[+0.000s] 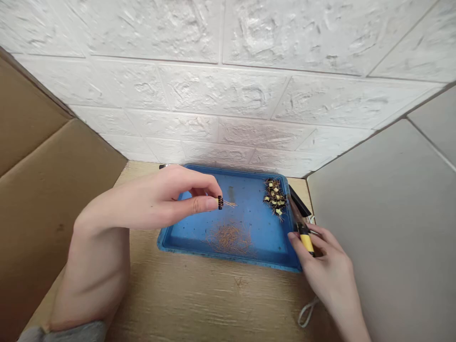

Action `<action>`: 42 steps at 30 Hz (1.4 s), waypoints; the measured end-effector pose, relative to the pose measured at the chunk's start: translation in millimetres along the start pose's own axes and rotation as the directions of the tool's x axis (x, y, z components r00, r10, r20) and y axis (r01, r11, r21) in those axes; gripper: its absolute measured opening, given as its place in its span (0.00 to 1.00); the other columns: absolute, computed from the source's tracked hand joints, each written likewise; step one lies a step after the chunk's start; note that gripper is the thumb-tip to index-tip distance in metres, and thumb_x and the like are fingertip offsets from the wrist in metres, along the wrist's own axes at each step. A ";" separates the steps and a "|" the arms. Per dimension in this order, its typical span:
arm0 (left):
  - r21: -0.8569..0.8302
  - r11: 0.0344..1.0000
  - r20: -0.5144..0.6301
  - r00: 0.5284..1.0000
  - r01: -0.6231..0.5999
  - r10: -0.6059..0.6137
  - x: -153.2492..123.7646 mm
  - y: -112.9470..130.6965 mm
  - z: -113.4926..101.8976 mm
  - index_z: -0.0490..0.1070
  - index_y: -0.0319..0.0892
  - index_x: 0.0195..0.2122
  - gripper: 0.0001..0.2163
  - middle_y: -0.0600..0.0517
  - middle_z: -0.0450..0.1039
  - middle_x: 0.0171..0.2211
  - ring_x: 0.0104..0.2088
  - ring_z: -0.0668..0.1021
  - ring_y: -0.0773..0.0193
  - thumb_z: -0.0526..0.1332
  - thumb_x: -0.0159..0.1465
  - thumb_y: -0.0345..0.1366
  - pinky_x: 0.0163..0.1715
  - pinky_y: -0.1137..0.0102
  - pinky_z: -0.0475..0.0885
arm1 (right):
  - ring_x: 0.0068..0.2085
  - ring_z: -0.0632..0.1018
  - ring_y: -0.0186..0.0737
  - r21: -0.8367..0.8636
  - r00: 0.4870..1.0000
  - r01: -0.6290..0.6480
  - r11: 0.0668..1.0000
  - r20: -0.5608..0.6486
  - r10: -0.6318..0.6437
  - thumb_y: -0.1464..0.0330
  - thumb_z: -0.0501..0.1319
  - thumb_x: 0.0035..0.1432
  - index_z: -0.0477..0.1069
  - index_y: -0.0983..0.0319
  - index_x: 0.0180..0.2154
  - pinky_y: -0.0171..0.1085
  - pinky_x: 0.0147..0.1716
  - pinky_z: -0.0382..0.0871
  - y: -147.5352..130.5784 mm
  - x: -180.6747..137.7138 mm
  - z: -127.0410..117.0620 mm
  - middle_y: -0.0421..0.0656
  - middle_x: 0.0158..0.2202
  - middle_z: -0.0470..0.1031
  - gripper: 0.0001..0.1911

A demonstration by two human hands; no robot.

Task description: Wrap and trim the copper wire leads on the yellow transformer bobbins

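My left hand [171, 197] hovers over the left part of a blue tray [178, 240], pinching a small black component [220, 203] whose thin copper wires stick out to the right. My right hand [322, 259] rests at the tray's right edge, fingers closed round a tool with a yellow and black handle [305, 239]; its dark tip points up toward the tray's far right corner. A pile of small black and yellow components [274, 196] lies in that corner. A heap of cut copper wire bits [230, 237] lies near the tray's front.
The tray sits on a wooden tabletop [199, 299]. A cardboard wall [46, 190] stands at the left, a grey panel [384, 228] at the right, a white brick-pattern wall [228, 95] behind. A white cord loop [308, 311] lies beside my right wrist.
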State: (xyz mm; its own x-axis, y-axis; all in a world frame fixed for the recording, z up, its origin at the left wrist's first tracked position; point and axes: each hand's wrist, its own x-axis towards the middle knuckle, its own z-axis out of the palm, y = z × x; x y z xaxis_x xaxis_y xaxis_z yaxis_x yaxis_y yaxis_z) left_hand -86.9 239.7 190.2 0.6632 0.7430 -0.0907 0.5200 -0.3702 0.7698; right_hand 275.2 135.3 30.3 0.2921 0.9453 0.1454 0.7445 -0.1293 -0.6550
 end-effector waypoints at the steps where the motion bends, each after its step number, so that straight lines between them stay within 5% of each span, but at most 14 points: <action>1: 0.013 1.000 0.009 1.000 -0.001 0.001 0.1 0.1 -0.3 0.86 0.43 0.45 0.15 0.52 0.86 0.33 0.31 0.81 0.62 0.61 0.77 0.43 0.30 0.71 0.71 | 0.49 0.87 0.45 0.035 0.999 -0.009 0.999 -0.036 0.011 0.57 0.73 0.76 0.82 0.60 0.49 0.46 0.47 0.87 -11.7 2.2 -5.7 0.45 0.53 0.86 0.14; 5: 0.017 0.999 0.004 0.999 -0.047 0.047 -1.3 1.3 -1.8 0.85 0.40 0.46 0.16 0.50 0.88 0.36 0.33 0.84 0.61 0.60 0.78 0.43 0.29 0.71 0.72 | 0.53 0.87 0.47 0.246 0.981 0.046 0.968 -0.191 0.002 0.53 0.76 0.71 0.87 0.56 0.39 0.45 0.50 0.83 -79.8 19.1 -29.8 0.44 0.53 0.87 0.14; 7: -0.002 0.995 -0.009 0.995 -0.095 0.095 -2.7 2.1 -3.0 0.85 0.40 0.45 0.15 0.50 0.88 0.36 0.34 0.85 0.61 0.61 0.79 0.42 0.31 0.71 0.73 | 0.54 0.87 0.46 0.370 0.983 0.125 0.921 -0.175 -0.064 0.56 0.78 0.69 0.89 0.49 0.36 0.43 0.51 0.83 -117.0 29.9 -36.3 0.40 0.51 0.88 0.09; 10: -0.016 0.988 -0.019 0.988 -0.151 0.151 -4.2 3.0 -4.4 0.85 0.40 0.47 0.12 0.51 0.89 0.38 0.35 0.85 0.64 0.61 0.80 0.39 0.35 0.73 0.76 | 0.49 0.89 0.41 0.483 0.970 0.218 0.848 -0.010 -0.243 0.62 0.78 0.65 0.92 0.41 0.35 0.36 0.40 0.83 -161.7 44.8 -35.4 0.35 0.45 0.89 0.07; 13: -0.006 0.986 -0.033 0.986 -0.166 0.165 -5.0 1.8 -4.8 0.84 0.41 0.47 0.12 0.53 0.87 0.35 0.32 0.82 0.66 0.62 0.80 0.39 0.32 0.74 0.73 | 0.47 0.89 0.38 0.578 0.910 0.242 0.779 0.143 -0.389 0.66 0.80 0.59 0.92 0.41 0.33 0.33 0.43 0.85 -187.1 54.8 -27.6 0.34 0.45 0.89 0.09; 19: -0.004 0.986 -0.115 0.979 -0.169 0.167 -8.2 -6.8 -6.5 0.84 0.44 0.46 0.11 0.52 0.88 0.37 0.34 0.83 0.62 0.63 0.80 0.42 0.30 0.71 0.70 | 0.43 0.88 0.33 0.659 0.813 0.248 0.710 0.257 -0.522 0.67 0.83 0.55 0.92 0.44 0.36 0.31 0.44 0.84 -195.6 64.1 -15.5 0.32 0.46 0.88 0.10; 23: -0.044 0.986 -0.129 0.980 -0.160 0.153 -7.7 -6.6 -7.6 0.84 0.41 0.48 0.11 0.50 0.89 0.39 0.37 0.85 0.60 0.62 0.80 0.39 0.33 0.71 0.73 | 0.44 0.87 0.30 0.639 0.818 0.249 0.728 0.264 -0.512 0.68 0.81 0.58 0.92 0.44 0.37 0.32 0.51 0.83 -195.2 68.1 -13.0 0.31 0.46 0.87 0.09; 35: -0.086 0.986 -0.133 0.982 -0.145 0.133 -4.7 -3.5 -5.7 0.85 0.38 0.49 0.12 0.47 0.91 0.44 0.42 0.88 0.59 0.63 0.80 0.38 0.38 0.70 0.79 | 0.44 0.88 0.28 0.658 0.795 0.280 0.699 0.249 -0.553 0.73 0.76 0.61 0.91 0.43 0.37 0.25 0.45 0.83 -195.5 72.1 -10.8 0.29 0.45 0.88 0.14; 42: -0.101 0.972 -0.162 0.967 -0.213 0.196 -3.5 -2.0 -4.5 0.85 0.40 0.45 0.07 0.54 0.87 0.36 0.34 0.83 0.68 0.66 0.80 0.35 0.35 0.75 0.76 | 0.43 0.88 0.27 0.666 0.808 0.237 0.707 0.270 -0.524 0.72 0.73 0.63 0.88 0.47 0.31 0.22 0.42 0.81 -197.7 72.6 -10.4 0.29 0.42 0.88 0.13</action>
State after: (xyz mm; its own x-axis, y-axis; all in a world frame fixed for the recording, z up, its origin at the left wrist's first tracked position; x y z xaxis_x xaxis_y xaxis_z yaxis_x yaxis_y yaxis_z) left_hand -92.6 240.3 191.8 0.6559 0.7365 0.1651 0.3092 -0.4617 0.8314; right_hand 155.4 226.3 178.1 -0.3161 0.9122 0.2609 0.1961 0.3318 -0.9227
